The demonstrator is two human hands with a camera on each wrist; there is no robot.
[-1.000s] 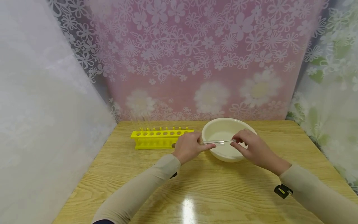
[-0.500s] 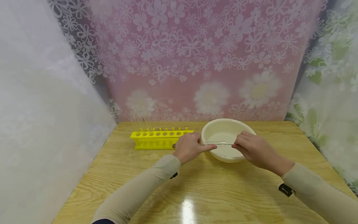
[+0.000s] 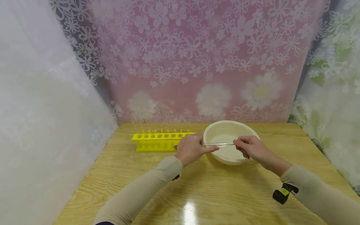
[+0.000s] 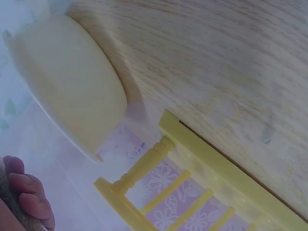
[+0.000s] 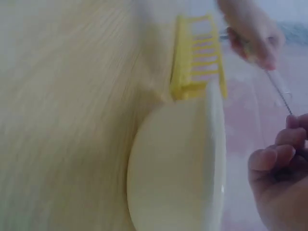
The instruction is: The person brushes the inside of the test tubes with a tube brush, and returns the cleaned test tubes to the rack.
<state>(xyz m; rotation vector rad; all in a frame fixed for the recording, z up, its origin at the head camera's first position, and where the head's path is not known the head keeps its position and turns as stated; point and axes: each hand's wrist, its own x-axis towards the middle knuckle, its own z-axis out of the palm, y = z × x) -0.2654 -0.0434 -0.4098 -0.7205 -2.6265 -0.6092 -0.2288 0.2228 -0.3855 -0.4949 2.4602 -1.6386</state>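
Note:
My left hand (image 3: 191, 149) grips a clear glass test tube (image 3: 223, 144), held nearly level with its mouth pointing right. A thin twisted wire (image 5: 284, 100), the handle of a test tube brush, comes out of that mouth. My right hand (image 3: 251, 148) pinches the wire's end between thumb and forefinger, its other fingers curled beneath. Greyish-brown bristles (image 4: 14, 197) show beside the left fingers in the left wrist view. Both hands hover over a cream plastic basin (image 3: 225, 159); the left one is at its left rim.
Left of the basin stands a yellow test tube rack (image 3: 157, 145), its right end hidden behind the left hand. Several clear test tubes (image 3: 142, 125) stand in its left holes. Wooden table (image 3: 213, 193) beneath; floral curtains (image 3: 174, 62) hang behind and at both sides.
My right hand has rolled at the wrist, first one way and then back, while keeping its pinch on the wire. The left hand and the tube have barely moved.

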